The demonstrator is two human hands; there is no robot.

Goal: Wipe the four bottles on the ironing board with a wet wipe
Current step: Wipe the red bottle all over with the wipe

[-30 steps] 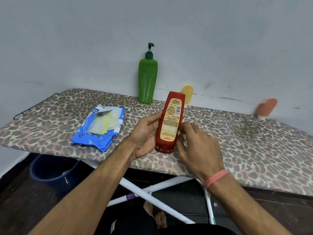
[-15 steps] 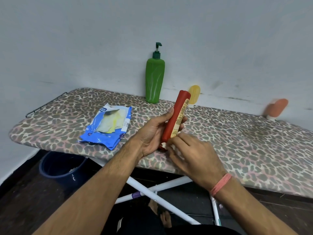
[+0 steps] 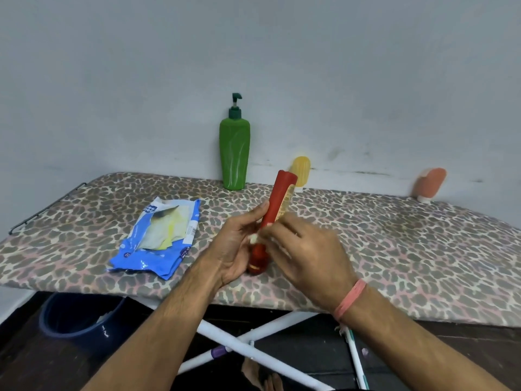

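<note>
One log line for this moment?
step: wiping red bottle | left hand: holds bottle | right hand: rubs wipe | green bottle: standing

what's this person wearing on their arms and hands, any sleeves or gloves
Both forearms are bare, with no sleeves in view, and neither the left hand nor the right hand wears a glove. The right wrist carries a thin pink band. The left wrist is bare.
</note>
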